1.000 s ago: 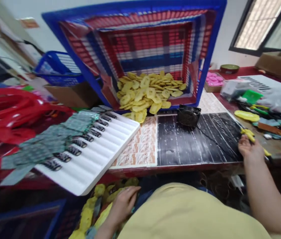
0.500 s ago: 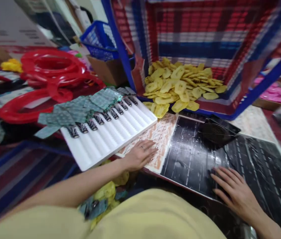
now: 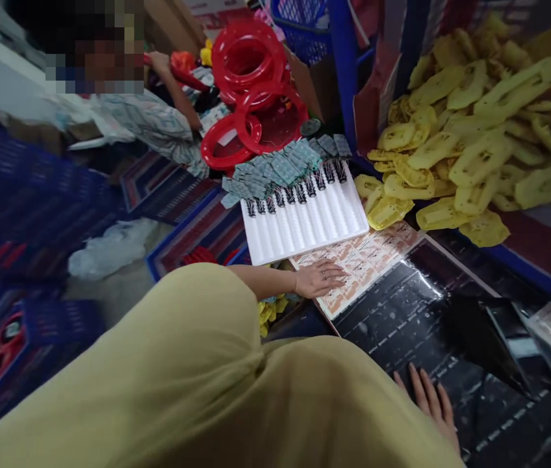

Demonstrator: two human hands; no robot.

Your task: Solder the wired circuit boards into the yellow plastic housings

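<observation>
While the left hand lies flat and open on the patterned sheet at the table's near edge, holding nothing, the right hand rests with fingers spread on the black mat, also empty. Just beyond the left hand sits a white tray, with yellow plastic pieces piled beside it.

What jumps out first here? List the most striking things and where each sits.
The heap of yellow plastic pieces spilling from the blue crate at upper right catches the eye first. Next come the red rings stacked at top centre, behind the white grooved tray. The left hand lies flat on the orange-printed sheet; the right hand rests on the black mat.
</observation>
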